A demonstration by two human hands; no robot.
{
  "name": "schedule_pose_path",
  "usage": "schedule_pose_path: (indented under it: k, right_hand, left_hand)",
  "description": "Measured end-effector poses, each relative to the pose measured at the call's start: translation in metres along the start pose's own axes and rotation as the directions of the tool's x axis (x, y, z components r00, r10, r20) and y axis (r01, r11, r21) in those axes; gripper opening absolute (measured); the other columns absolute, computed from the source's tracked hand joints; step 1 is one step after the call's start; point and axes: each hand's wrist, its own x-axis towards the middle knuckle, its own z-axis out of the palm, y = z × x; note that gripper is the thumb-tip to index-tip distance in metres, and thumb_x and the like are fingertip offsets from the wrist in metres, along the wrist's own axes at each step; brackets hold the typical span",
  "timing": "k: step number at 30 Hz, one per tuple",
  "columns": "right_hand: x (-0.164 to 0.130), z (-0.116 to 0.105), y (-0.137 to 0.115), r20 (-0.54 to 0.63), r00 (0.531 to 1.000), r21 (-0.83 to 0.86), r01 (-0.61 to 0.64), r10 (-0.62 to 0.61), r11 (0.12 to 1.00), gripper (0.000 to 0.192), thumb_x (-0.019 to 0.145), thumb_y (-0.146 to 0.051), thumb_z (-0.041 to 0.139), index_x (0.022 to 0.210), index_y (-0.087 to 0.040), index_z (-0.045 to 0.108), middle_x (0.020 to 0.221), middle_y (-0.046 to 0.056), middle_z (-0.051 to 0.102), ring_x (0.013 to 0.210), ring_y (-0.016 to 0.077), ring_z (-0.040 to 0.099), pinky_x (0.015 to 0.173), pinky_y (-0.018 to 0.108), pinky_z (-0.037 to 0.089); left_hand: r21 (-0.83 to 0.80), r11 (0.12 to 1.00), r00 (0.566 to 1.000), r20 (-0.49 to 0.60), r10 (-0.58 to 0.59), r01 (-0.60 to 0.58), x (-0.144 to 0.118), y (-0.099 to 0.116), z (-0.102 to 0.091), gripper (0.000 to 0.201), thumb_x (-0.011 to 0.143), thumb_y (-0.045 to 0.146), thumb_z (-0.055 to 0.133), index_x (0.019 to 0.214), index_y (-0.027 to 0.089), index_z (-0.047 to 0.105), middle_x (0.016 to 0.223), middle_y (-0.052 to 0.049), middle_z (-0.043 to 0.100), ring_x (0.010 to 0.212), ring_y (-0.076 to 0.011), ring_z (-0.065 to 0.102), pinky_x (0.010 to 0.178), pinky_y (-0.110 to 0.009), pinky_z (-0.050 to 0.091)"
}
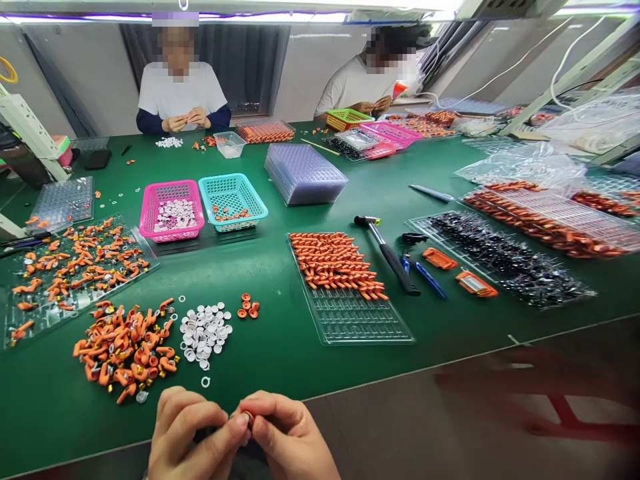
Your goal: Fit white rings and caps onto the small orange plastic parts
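Observation:
My left hand (193, 437) and my right hand (287, 437) meet at the near edge of the green table (280, 347), fingertips pinched together on a small orange part (249, 417) that is mostly hidden. Just beyond them lies a heap of orange parts (127, 350), a cluster of white rings (204, 331) and a few orange caps (249, 307). A clear tray (350, 313) half filled with rows of orange parts (335, 263) lies further right.
A pink basket (171, 211) and a teal basket (233, 201) stand mid-table, with a stack of clear trays (304, 175) behind. A hammer (390, 255), blue pliers (423, 272) and more trays lie right. Two other people sit at the far side.

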Motion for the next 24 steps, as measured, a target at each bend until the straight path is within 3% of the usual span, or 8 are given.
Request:
schedule_pose_path:
  k: [7,13,18,24]
  right_hand:
    - [0.001,0.0,0.0,-0.011,1.0,-0.058,0.014,-0.014,0.998,0.017,0.069,-0.034,0.087,0.081,-0.023,0.081,0.077,0.004,0.075,0.07,0.0154,0.068,0.067,0.025,0.056]
    - [-0.003,0.01,0.0,-0.123,0.99,0.099,-0.053,0.065,0.994,0.022,0.063,-0.031,0.091,0.08,-0.02,0.08,0.076,0.002,0.077,0.068,0.0137,0.069,0.068,0.023,0.055]
    - [-0.004,0.014,-0.001,-0.108,0.992,0.095,-0.056,0.066,0.994,0.023,0.064,-0.032,0.091,0.082,-0.021,0.08,0.078,0.003,0.078,0.07,0.0154,0.07,0.072,0.026,0.056]
    - [-0.001,0.004,0.007,-0.069,0.997,0.071,-0.023,0.028,0.997,0.019,0.067,-0.029,0.089,0.083,-0.024,0.081,0.082,0.001,0.077,0.075,0.0115,0.069,0.072,0.02,0.053]
  left_hand:
    - [-0.036,0.999,0.998,0.058,-0.015,0.018,-0.001,-0.001,0.0,0.015,0.088,0.01,0.062,0.096,0.018,0.072,0.07,-0.002,0.064,0.065,-0.0159,0.059,0.06,-0.029,0.047]
    - [0.008,1.0,0.999,0.03,-0.018,0.018,-0.007,-0.004,-0.003,0.019,0.084,0.007,0.066,0.097,0.019,0.074,0.077,-0.003,0.064,0.07,-0.0167,0.06,0.065,-0.032,0.044]
    - [0.042,0.999,0.998,0.07,0.006,-0.009,-0.012,-0.007,-0.004,0.024,0.083,0.005,0.067,0.102,0.018,0.074,0.08,-0.003,0.064,0.073,-0.0169,0.059,0.068,-0.033,0.043]
    - [0.004,1.0,0.997,0.075,-0.03,0.03,-0.011,-0.005,-0.004,0.027,0.082,0.003,0.065,0.104,0.018,0.072,0.08,-0.003,0.063,0.073,-0.0168,0.058,0.067,-0.033,0.044]
